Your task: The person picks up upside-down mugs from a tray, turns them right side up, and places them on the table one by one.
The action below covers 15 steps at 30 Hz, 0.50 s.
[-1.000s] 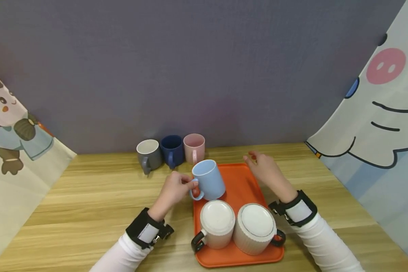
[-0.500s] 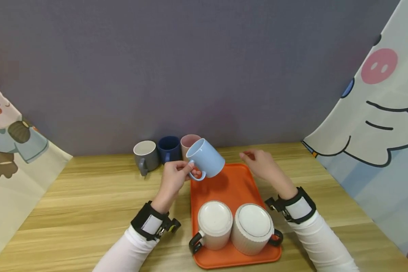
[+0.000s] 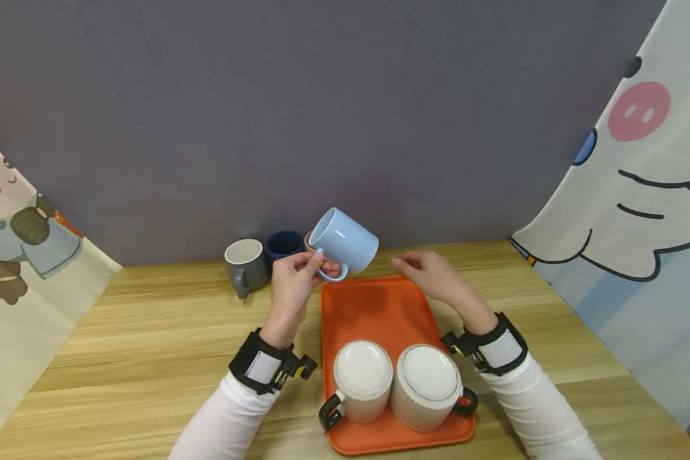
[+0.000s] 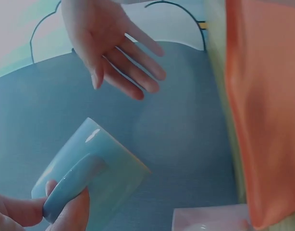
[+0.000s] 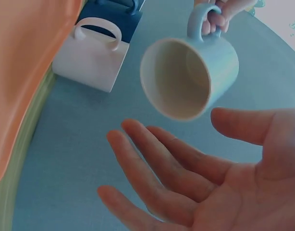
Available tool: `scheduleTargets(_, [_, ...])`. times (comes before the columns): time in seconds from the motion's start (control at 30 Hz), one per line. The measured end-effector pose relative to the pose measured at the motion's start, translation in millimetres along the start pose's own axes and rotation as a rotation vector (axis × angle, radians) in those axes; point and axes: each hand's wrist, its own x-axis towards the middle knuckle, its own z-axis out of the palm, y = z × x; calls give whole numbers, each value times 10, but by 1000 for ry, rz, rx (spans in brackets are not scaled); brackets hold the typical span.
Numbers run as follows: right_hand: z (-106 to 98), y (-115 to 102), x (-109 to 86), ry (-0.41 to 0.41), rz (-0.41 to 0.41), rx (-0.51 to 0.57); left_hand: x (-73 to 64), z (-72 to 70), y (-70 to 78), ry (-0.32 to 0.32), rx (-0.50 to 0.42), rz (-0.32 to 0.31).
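My left hand pinches the handle of a light blue mug and holds it in the air above the far end of an orange tray. The mug tilts, its mouth toward the upper left in the head view; the right wrist view looks into its hollow inside. Apart from the mug, my right hand hovers to its right, holding nothing. Its fingers are spread and loosely extended in the right wrist view. Behind the blue mug, a pink mug is mostly hidden in the head view.
Two pale mugs, a left one and a right one, stand upside down at the tray's near end, black handles outward. A grey mug and a navy mug stand by the back wall.
My left hand has lifted the light blue mug from the tray's far part, up and away, tilting it more. My right hand has moved slightly left, toward the mug.
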Motion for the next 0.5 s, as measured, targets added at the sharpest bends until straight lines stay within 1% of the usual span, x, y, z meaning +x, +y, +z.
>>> scheduleTargets(0.1, [2, -52, 4, 0, -8, 12, 16, 41, 37, -3, -25, 8])
scheduleTargets(0.27, [8, -121, 17, 14, -25, 21, 37, 96, 117, 2, -56, 40])
scheduleTargets(0.33, [13, -136, 23, 17, -28, 26, 45, 112, 149, -3, -79, 56])
scheduleTargets(0.5, [9, -160, 33, 34, -40, 54, 76, 156, 219, -21, -121, 75])
